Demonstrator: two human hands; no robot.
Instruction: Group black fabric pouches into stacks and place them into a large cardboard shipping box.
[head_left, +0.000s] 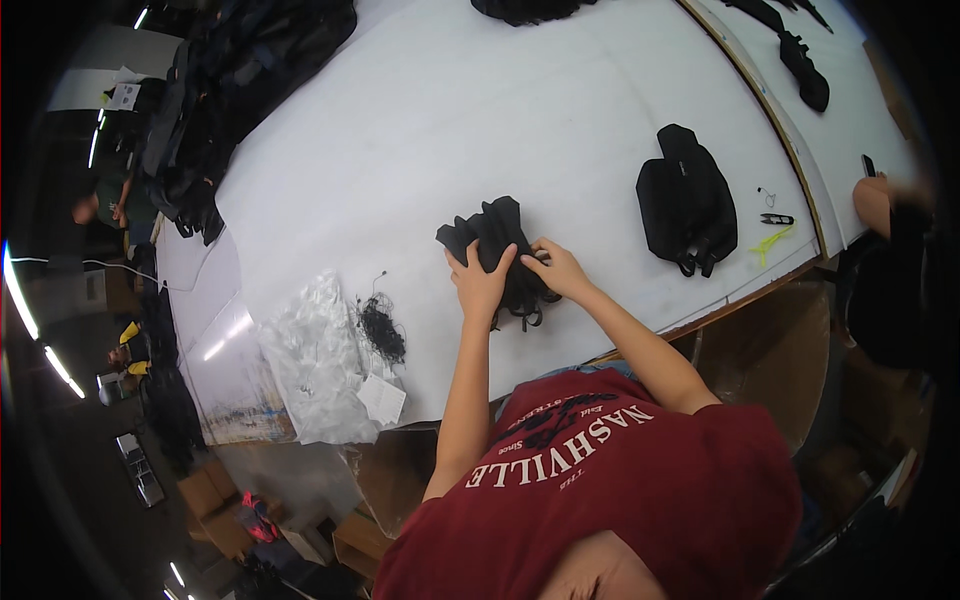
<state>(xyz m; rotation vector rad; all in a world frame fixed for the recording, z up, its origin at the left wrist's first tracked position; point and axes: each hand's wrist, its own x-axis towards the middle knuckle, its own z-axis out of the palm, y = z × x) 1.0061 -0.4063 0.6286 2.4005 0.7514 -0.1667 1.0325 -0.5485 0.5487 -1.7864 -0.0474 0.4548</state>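
Note:
A bundle of black fabric pieces (490,222), folded and stacked like pouches, lies on the white table in front of me. Loose black straps or loops hang from its near end. My left hand (482,282) grips the bundle from the near left side, thumb and fingers spread around its folds. At the right edge, my right hand (560,270) pinches the cloth between thumb and fingers. Its fingertips are partly hidden against the black fabric. Farther right rest black fabric pouches (685,195) with rounded ends, overlapping each other.
Left of me are crumpled clear plastic (318,360), a tangle of black threads (381,330) and a white paper (381,399). Small thread snips (776,219) and a yellow-green strip (768,243) lie near the right edge. Black fabric is heaped (250,80) far left. Another person's arm (873,205) shows at right.

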